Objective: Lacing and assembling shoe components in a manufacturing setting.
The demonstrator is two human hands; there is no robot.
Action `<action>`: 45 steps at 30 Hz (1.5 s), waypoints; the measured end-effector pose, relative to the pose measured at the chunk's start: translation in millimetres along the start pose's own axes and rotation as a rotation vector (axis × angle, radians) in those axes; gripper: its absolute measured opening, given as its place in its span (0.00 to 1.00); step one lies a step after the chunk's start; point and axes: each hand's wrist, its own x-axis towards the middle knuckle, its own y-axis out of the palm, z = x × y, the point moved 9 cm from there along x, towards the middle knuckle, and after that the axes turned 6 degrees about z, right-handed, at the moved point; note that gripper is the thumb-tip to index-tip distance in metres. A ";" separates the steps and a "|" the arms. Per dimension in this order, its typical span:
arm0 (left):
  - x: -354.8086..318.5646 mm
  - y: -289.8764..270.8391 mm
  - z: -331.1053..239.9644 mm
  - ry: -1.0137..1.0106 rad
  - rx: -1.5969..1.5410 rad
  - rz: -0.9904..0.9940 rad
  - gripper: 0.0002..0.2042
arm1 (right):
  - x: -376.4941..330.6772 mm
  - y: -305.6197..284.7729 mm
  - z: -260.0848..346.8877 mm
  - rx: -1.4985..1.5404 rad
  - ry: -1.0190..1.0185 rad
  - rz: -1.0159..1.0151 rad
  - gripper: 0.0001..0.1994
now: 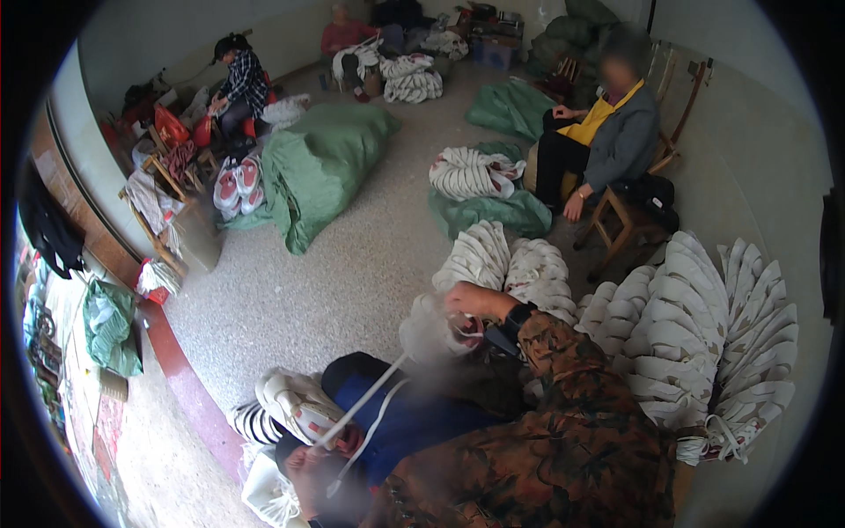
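My right hand (469, 301) reaches forward from a camouflage sleeve with a black wristwatch (514, 319) and grips a white shoe upper (429, 336). Two strands of white lace (365, 407) run from that upper down across my blue-trousered lap to my left hand (310, 468). That hand is low, blurred, and looks closed on the lace ends. Another white shoe upper with a red lining (295, 405) lies on my left knee.
Fanned stacks of white shoe uppers stand at my right (704, 334) and ahead (482, 257). A person in a grey jacket sits on a wooden chair (607, 132). Green sacks (326, 163) lie on the speckled floor. Two more people (239, 81) (348, 40) work at the back.
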 end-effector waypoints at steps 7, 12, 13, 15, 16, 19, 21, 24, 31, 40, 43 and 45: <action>1.0 46.6 -7.7 -0.017 0.151 0.209 0.13 | -69.3 24.9 -83.6 0.013 0.247 -0.319 0.10; -11.8 30.8 -6.7 -0.113 0.150 0.081 0.14 | -41.3 64.1 -37.4 0.196 0.346 -0.151 0.12; -8.9 31.7 -8.0 -0.106 0.185 0.071 0.15 | -42.7 75.4 -48.8 0.388 0.550 -0.071 0.12; -6.9 32.1 -8.6 -0.128 0.172 0.047 0.15 | -20.8 74.3 -31.4 0.112 0.402 0.000 0.11; -8.4 28.0 -6.6 -0.140 0.156 0.020 0.15 | -10.3 70.4 -22.2 0.142 0.367 -0.005 0.11; 16.4 21.8 15.6 0.031 0.274 0.062 0.16 | -39.9 62.2 -107.1 -0.574 0.024 -0.034 0.07; -0.1 28.4 -7.2 -0.057 0.305 0.156 0.13 | -56.9 32.4 -127.2 -0.099 0.470 -0.385 0.05; 6.5 18.4 29.9 -0.109 0.341 0.175 0.13 | -101.8 59.2 -169.1 -0.339 0.750 -0.449 0.05; -0.9 33.6 6.0 -0.079 0.335 0.183 0.13 | 4.3 134.4 36.4 0.131 -0.077 -0.297 0.11; -19.9 25.4 -24.9 -0.076 0.056 0.067 0.16 | 60.5 121.5 138.4 0.269 -0.116 -0.056 0.12; -15.0 -7.2 -9.9 -0.054 0.110 0.001 0.15 | 67.3 131.6 151.8 0.148 -0.225 -0.005 0.11; -11.7 -44.4 13.6 0.039 0.107 -0.073 0.14 | 72.3 134.6 158.0 0.113 -0.238 -0.004 0.11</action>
